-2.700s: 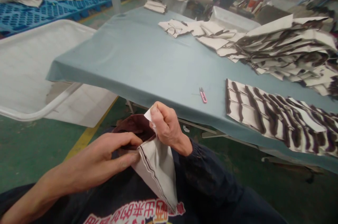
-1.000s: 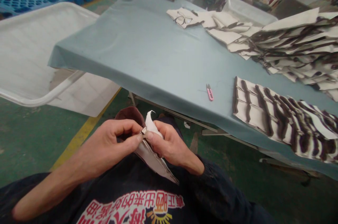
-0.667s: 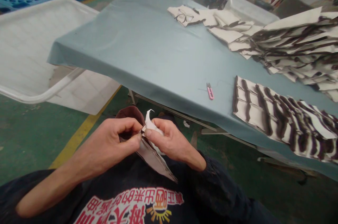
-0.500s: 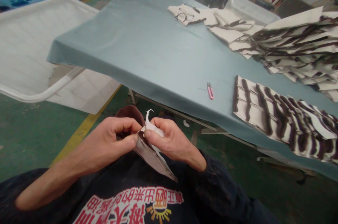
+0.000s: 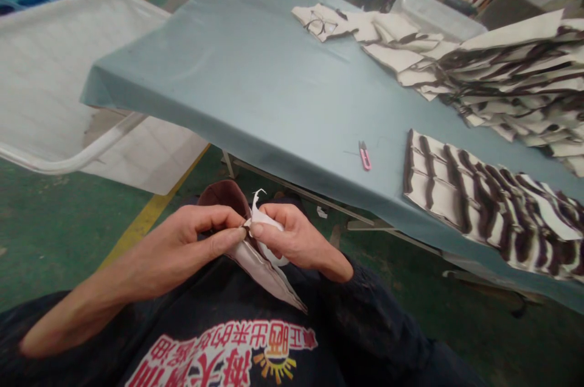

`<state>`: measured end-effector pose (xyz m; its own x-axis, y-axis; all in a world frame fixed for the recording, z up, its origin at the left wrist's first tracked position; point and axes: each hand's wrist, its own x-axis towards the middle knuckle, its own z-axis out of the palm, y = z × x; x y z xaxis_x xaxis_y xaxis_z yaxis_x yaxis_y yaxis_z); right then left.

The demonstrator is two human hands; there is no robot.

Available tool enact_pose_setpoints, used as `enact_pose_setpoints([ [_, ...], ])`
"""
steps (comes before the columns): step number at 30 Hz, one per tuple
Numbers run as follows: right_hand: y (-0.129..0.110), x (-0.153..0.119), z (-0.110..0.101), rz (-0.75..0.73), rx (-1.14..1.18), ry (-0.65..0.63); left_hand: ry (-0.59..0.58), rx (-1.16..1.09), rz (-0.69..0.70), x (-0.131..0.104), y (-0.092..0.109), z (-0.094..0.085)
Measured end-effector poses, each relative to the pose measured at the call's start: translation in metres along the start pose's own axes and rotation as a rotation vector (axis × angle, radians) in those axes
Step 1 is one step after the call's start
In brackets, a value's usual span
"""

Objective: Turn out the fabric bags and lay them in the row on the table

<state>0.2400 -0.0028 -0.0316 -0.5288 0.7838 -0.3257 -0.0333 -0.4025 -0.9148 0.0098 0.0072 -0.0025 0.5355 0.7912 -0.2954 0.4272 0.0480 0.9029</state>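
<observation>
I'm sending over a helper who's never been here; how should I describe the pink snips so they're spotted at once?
Find the pale blue table and look near its closest edge. Just left of the overlapping row of fabric pieces lie the small snips, blades pointing away from the person. Their pink handle stands out against the cream and brown cloth.

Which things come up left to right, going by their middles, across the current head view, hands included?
White tub → left hand → right hand → pink-handled snips → row of cream-and-brown pieces.
</observation>
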Motion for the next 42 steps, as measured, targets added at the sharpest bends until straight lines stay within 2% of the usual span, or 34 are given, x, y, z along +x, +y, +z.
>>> enact_pose_setpoints([
  [3, 0.001, 0.002, 0.000, 0.050, 0.027, -0.054, 0.013, -0.004, 0.014, 0.000, -0.003, 0.002],
  [5, -0.001, 0.001, 0.002, 0.049, 0.034, -0.052, 0.068, -0.010, 0.032, 0.001, 0.000, 0.005],
  [10, -0.008, -0.006, 0.012, -0.009, -0.074, 0.148, 0.215, 0.032, 0.065, 0.001, 0.012, 0.014],
  [14, -0.001, -0.010, 0.014, -0.015, -0.072, 0.111, 0.185, 0.073, 0.109, -0.004, 0.005, 0.018],
  [17, 0.005, -0.013, 0.014, -0.124, -0.307, 0.237, 0.149, 0.120, 0.125, -0.008, 0.000, 0.022],
  [19, 0.007, -0.014, 0.015, -0.182, -0.429, 0.293, 0.172, 0.132, 0.147, -0.011, 0.004, 0.027],
  [23, 0.006, -0.016, 0.017, -0.205, -0.268, 0.222, 0.236, 0.052, 0.109, -0.015, 0.018, 0.033],
  [25, 0.006, -0.016, 0.017, -0.201, -0.193, 0.200, 0.223, 0.037, 0.107, -0.015, 0.020, 0.033],
  [30, 0.006, -0.015, 0.013, -0.183, -0.155, 0.073, 0.139, 0.097, 0.272, -0.013, 0.009, 0.027],
  [33, 0.002, -0.015, 0.010, -0.183, -0.150, 0.036, 0.128, 0.111, 0.300, -0.014, 0.007, 0.025],
  [37, -0.001, -0.015, 0.005, -0.200, -0.200, 0.019, 0.083, 0.099, 0.202, -0.014, 0.014, 0.027],
  [40, 0.002, -0.013, 0.003, -0.237, -0.220, 0.007, 0.112, 0.092, 0.134, -0.013, 0.016, 0.028],
  [42, 0.005, -0.013, 0.003, -0.263, -0.219, 0.016, 0.130, 0.069, 0.138, -0.011, 0.016, 0.028],
])
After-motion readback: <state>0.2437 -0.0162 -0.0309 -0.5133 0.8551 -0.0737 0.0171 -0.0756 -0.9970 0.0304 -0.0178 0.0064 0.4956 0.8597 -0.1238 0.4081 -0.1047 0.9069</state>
